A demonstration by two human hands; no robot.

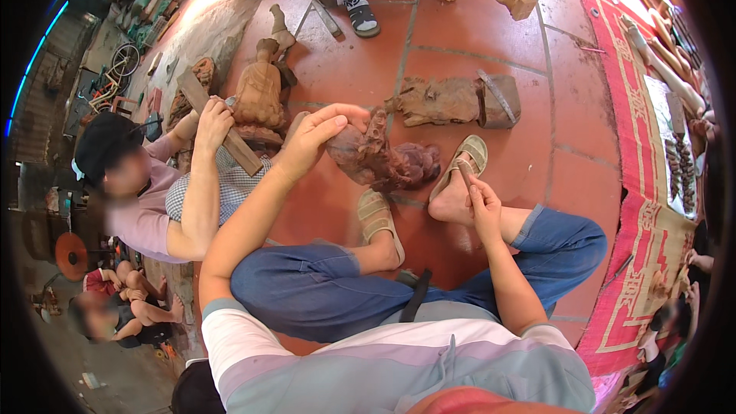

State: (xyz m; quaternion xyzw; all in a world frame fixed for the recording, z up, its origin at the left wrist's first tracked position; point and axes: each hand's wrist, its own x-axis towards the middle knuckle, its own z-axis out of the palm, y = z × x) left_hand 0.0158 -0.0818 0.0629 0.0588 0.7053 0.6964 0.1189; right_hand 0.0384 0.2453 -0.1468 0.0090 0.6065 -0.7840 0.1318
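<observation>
On the red tiled floor in front of me lies a dark reddish wood carving (pixel 383 155) with lumpy, knotted shapes. My left hand (pixel 316 135) is at its upper left side, fingers stretched out and together, the tips beside or touching the carving's top; contact is hard to tell. Lower right, my right hand (pixel 484 205) pinches a thin, flat brown strip (pixel 465 172) that points up over my sandaled foot; its exact kind is unclear.
A rough wood block (pixel 445 102) with a metal band lies beyond the carving. At left, a person in a black cap (pixel 107 146) holds a wooden bar (pixel 218 123) by a seated wooden figure (pixel 261 92). A red patterned mat (pixel 613 107) runs along the right.
</observation>
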